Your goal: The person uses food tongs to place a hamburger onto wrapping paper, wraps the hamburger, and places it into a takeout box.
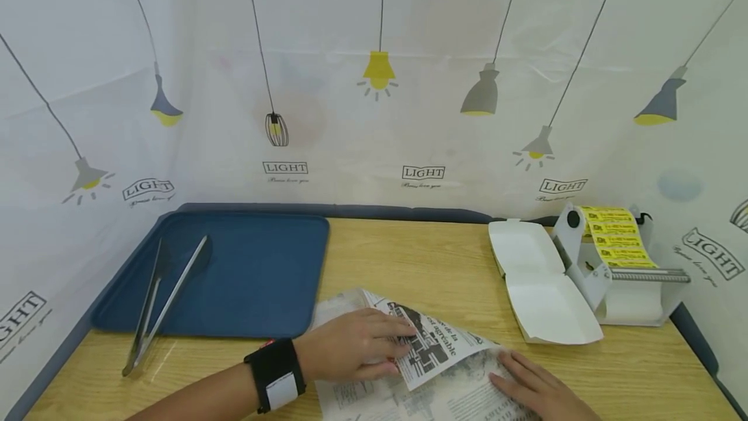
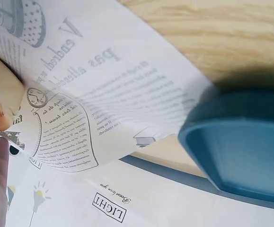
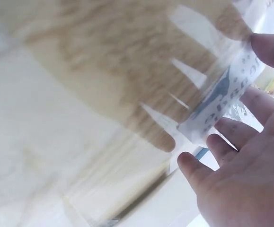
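Note:
A sheet of newspaper-print wrapping paper lies at the near middle of the table, its far part folded over in a flap. My left hand rests on the flap, fingers stretched out to the right. In the left wrist view a seeded bun sits against the paper, close by the left fingertips; in the head view it is hidden. At the sheet's right edge is my right hand, pinching the paper between thumb and fingers, as the right wrist view shows.
A blue tray stands at the left, with metal tongs lying across its near edge. At the right are an open white carton and a dispenser with a roll of yellow labels. A printed curtain surrounds the table.

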{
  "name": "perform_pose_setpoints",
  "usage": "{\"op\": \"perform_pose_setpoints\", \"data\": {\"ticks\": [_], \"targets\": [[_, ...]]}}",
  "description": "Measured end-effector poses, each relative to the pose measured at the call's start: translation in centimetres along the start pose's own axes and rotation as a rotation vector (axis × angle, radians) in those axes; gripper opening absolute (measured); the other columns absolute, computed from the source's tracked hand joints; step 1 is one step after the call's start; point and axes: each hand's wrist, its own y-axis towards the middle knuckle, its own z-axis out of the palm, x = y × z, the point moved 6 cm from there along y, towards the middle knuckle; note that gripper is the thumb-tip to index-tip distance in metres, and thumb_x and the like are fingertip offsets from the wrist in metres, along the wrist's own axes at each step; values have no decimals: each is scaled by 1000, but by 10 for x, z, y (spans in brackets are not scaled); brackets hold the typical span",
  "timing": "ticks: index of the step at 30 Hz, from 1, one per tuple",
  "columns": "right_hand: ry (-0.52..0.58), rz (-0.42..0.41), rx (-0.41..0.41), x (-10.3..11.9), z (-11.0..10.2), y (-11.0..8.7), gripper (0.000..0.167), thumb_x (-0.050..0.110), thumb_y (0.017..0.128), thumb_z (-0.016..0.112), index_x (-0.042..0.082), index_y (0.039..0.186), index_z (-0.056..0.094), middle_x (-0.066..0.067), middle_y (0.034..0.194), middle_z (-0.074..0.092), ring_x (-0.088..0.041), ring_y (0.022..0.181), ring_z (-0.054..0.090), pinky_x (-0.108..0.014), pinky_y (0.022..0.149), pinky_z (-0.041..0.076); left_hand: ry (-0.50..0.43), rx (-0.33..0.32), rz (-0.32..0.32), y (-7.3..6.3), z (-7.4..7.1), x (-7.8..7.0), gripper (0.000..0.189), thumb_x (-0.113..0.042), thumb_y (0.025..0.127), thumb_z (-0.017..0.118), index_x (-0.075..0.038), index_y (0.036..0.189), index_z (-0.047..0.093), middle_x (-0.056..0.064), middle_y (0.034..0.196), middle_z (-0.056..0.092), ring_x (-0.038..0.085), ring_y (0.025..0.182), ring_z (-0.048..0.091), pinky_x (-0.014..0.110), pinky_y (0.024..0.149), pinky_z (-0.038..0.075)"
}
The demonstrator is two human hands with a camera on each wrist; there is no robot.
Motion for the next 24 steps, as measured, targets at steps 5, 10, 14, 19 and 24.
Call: {"op": "perform_pose_setpoints", "data": {"ticks": [5, 10, 14, 19, 24], "targets": [[113, 123, 29, 5, -30, 15, 49, 56, 86, 66, 28, 127, 65, -2, 135, 60, -18, 128, 54, -46, 86, 54, -15, -25, 3, -1, 3, -1, 34, -35, 103, 48, -18, 127, 66, 0, 141, 56, 11, 132, 50, 25, 110, 39], [30, 25, -260, 38, -67, 39, 34, 29, 82, 79, 31, 114, 69, 15, 117, 65, -8, 103, 62, -34, 82, 55, -24, 15, -28, 3, 7, -2, 36, -34, 104, 47, -19, 132, 63, 0, 145, 52, 13, 137, 46, 24, 112, 37], [-103, -117, -452, 68, -76, 54, 25, 42, 99, 53, 28, 113, 69, 12, 114, 62, -9, 104, 57, -30, 84, 48, -16, 63, -53, 7, 11, -3, 39, -35, 105, 44, -20, 137, 58, 0, 149, 47, 13, 139, 43, 25, 113, 37], [-130, -168, -561, 83, -74, 62, 45, 48, 102, 31, 24, 105, 69, 6, 111, 63, -14, 102, 56, -31, 88, 38, -18, 58, -46, 11, 10, -4, 37, -35, 104, 46, -19, 133, 61, 0, 146, 51, 13, 137, 45, 25, 113, 36], [-164, -202, -400, 84, -57, 69, 43, 39, 87, 70, 22, 126, 65, 3, 134, 61, -16, 120, 56, -28, 109, 23, -1, 69, -31, 10, 7, -4, 36, -35, 104, 45, -19, 131, 62, 1, 145, 51, 14, 137, 45, 26, 113, 36]]}}
